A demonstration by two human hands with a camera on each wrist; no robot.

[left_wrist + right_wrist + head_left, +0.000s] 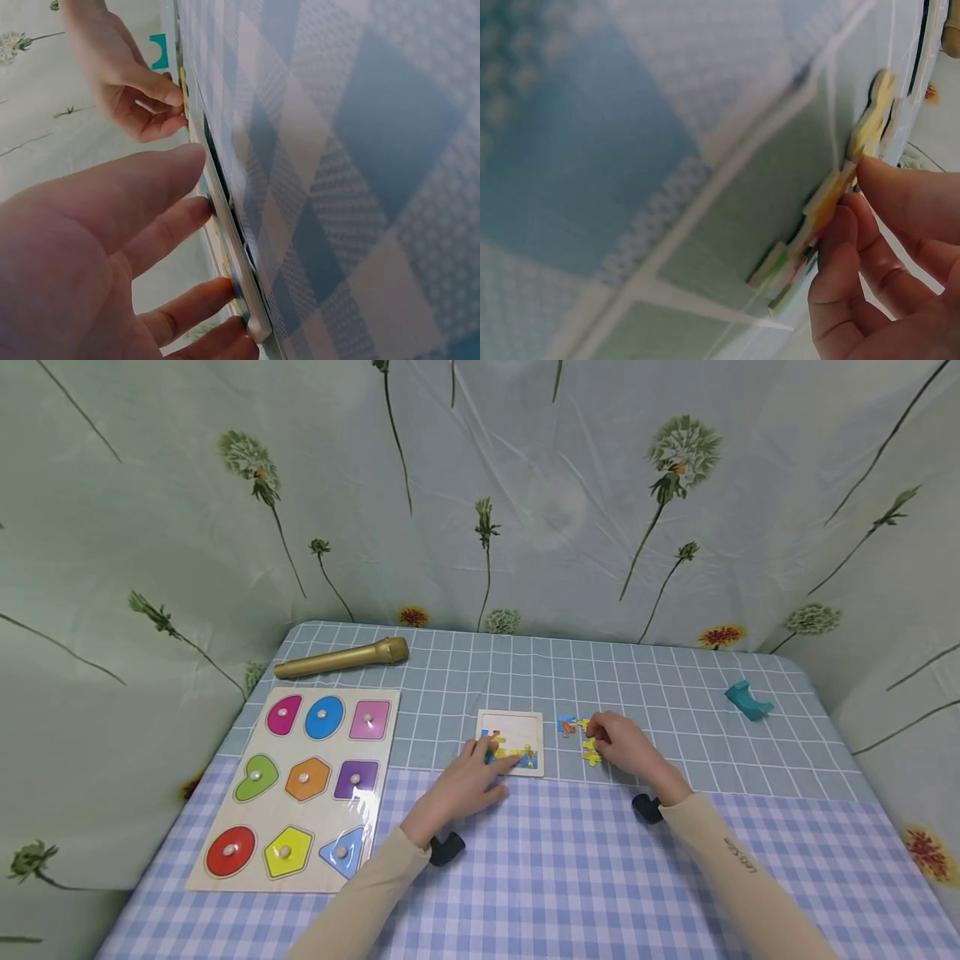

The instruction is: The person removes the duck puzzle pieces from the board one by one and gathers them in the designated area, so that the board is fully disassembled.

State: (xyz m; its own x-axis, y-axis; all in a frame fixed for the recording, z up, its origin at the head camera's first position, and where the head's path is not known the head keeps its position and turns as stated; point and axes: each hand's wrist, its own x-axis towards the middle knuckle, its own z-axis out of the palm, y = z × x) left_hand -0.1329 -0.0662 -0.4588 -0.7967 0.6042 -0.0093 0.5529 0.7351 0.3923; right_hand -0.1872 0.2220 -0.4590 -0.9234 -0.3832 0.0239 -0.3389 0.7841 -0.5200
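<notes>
A small wooden jigsaw tray (517,723) lies mid-table, its lower part filled with colourful joined pieces (529,757). My left hand (463,781) rests on its lower left with fingers fairly straight, fingertips touching the pieces and rim. Right of the tray, my right hand (628,745) bends over loose jigsaw pieces (567,727). Its thumb and fingertips pinch at a yellow puzzle piece (868,127), seen edge-on in the right wrist view. Another yellow piece (592,758) shows just below those fingers. The fingers partly cover the pieces.
A large wooden shape board (300,818) with knobbed coloured shapes lies at the left. Behind it is a gold microphone (341,658). A teal curved block (748,701) sits at the far right. A printed curtain (555,527) hangs behind the table.
</notes>
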